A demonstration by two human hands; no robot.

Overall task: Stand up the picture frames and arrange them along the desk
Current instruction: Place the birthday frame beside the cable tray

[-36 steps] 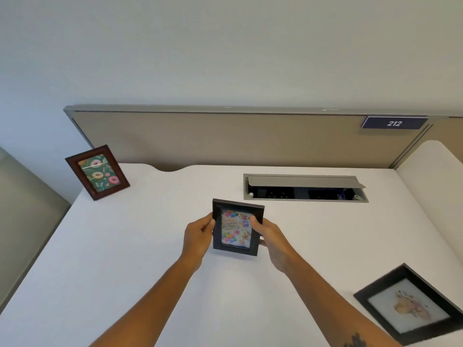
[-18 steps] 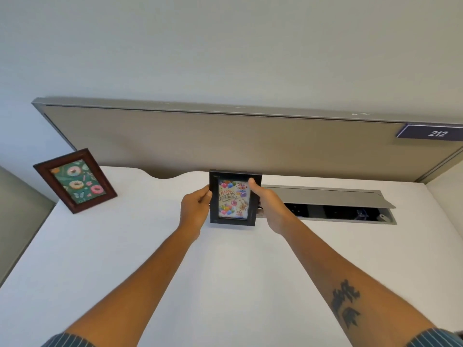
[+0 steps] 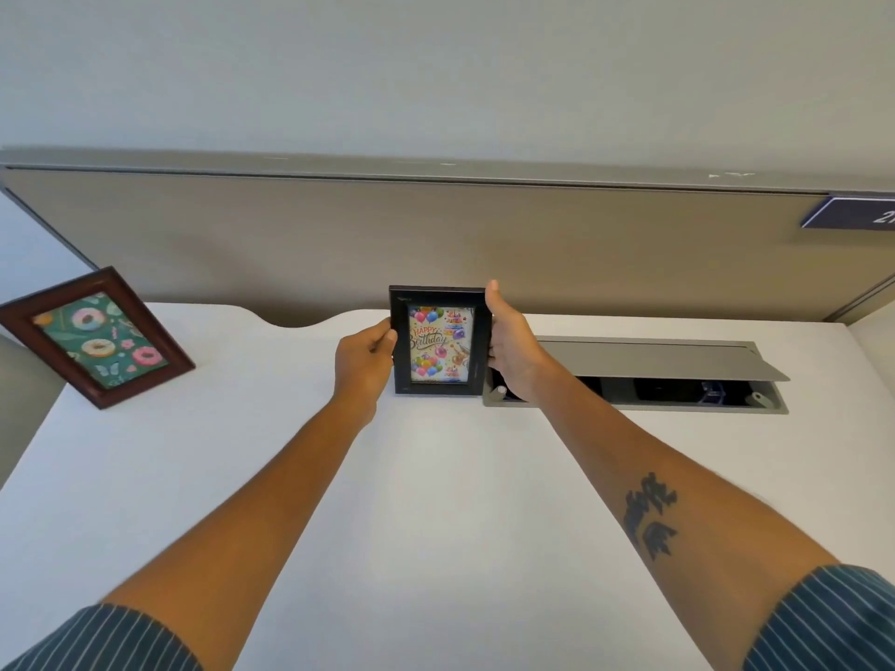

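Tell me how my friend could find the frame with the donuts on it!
Look at the white desk and follow its back edge along the tan divider wall to the far left corner. There stands the donut frame, tilted and untouched. Its border is reddish-brown wood around a green picture, while the black birthday frame in the middle is held on both sides.

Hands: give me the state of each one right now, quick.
Left hand: closed on the black birthday frame, gripping its left edge.
Right hand: holding the same frame's right edge.
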